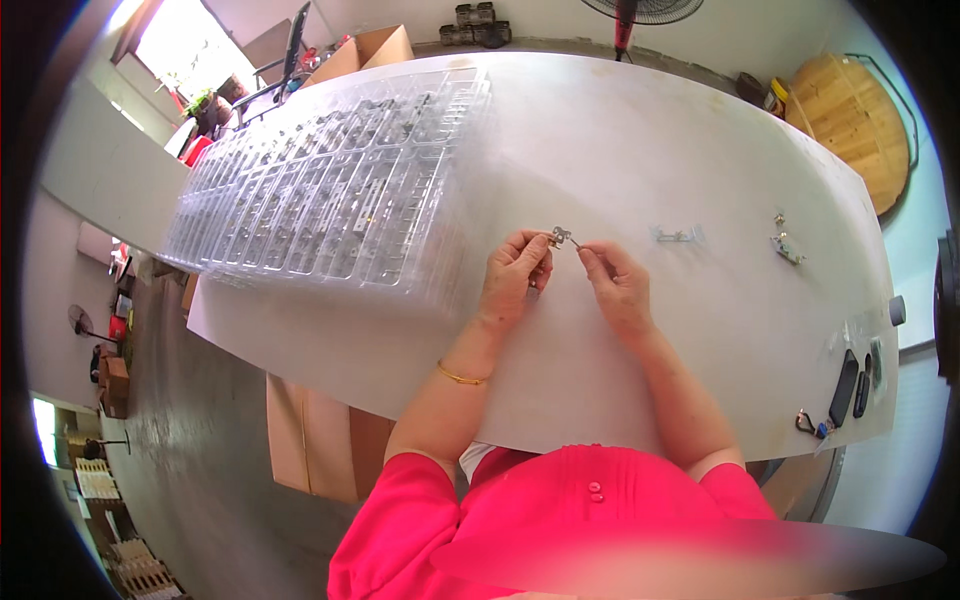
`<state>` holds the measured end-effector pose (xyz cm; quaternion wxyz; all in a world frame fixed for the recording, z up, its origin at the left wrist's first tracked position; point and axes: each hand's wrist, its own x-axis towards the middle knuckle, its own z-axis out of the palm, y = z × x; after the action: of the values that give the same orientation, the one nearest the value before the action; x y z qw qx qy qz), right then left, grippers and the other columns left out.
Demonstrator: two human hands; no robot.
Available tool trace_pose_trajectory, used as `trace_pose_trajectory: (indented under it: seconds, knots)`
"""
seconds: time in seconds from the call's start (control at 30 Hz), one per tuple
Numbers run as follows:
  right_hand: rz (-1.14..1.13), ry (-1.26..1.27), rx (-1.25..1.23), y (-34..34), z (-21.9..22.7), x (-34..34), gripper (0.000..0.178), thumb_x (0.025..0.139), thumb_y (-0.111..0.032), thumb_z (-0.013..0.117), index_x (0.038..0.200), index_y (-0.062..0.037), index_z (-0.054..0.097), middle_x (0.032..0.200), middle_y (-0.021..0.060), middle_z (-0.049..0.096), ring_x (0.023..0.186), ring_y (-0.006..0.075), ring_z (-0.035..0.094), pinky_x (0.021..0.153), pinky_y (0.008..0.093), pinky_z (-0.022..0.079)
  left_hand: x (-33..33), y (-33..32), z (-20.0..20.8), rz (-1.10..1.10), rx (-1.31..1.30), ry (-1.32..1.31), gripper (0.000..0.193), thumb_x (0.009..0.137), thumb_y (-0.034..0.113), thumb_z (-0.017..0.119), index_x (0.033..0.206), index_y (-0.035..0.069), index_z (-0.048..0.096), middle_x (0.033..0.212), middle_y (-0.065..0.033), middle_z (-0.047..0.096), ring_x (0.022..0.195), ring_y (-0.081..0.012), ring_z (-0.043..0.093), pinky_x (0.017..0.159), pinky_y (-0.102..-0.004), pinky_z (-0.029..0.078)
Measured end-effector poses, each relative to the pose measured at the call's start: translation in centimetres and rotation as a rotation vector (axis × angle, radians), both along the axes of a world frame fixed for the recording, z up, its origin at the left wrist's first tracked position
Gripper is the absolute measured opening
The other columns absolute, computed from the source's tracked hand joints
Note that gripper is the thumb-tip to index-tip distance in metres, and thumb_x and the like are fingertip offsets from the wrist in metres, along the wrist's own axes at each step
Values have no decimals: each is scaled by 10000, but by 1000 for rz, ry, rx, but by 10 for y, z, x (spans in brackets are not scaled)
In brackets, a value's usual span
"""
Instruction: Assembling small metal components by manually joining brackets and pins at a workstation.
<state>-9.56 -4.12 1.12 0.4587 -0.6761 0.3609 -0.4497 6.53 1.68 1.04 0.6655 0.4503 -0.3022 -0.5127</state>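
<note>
Above the middle of the white table [600, 390], my left hand [515, 278] is closed on a small silver metal part [562, 236] with a flat, cut-out end. My right hand [618, 285] pinches a thin, dark, pin-like piece [575, 243] whose tip meets the metal part. Its exact kind is too small to make out. To the left of my hands stands a stack of clear plastic trays [330, 200], with many small metal parts in their slots. A single silver bracket-like part [680, 236] lies on the table to the right of my hands.
More small metal pieces [787, 248] lie farther right. At the right edge are a dark phone-like object [844, 388], a pair of dark-handled scissors or pliers [806, 424] and a grey cap [896, 310]. A cardboard box [325, 440] stands below the table's left front edge.
</note>
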Motion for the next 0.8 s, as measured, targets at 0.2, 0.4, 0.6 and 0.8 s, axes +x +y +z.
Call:
trace_pose_trajectory:
  seconds: [0.2,0.4,0.6,0.8]
  knots:
    - [-9,60,11,5,6,-4,90,938,-107,665,971,-23,678,659,-25,544,606,46,456,530,233,379,-2,3,-3,-19,-16,-40,149,1009,198,569,1016,67,640,718,3,581,565,-57,490,488,-196,371]
    - [-37,133,-127,1,5,-5,79,920,-99,670,958,-30,671,661,49,591,576,112,506,543,273,423,-2,3,-5,26,-87,-302,132,1004,154,574,1046,51,646,715,19,572,585,-39,468,513,-193,374]
    - [2,210,-152,-1,6,-7,78,930,-100,642,956,-28,655,727,93,637,586,174,573,563,310,457,-2,3,-7,107,-129,-609,117,977,121,611,1041,45,670,751,21,608,641,-43,513,578,-197,420]
    - [128,162,118,-4,5,-9,147,969,-99,571,1084,-26,628,794,93,670,675,146,634,641,296,520,-4,4,-7,40,-93,-723,123,954,92,629,1054,26,657,799,6,653,715,-70,571,660,-226,478]
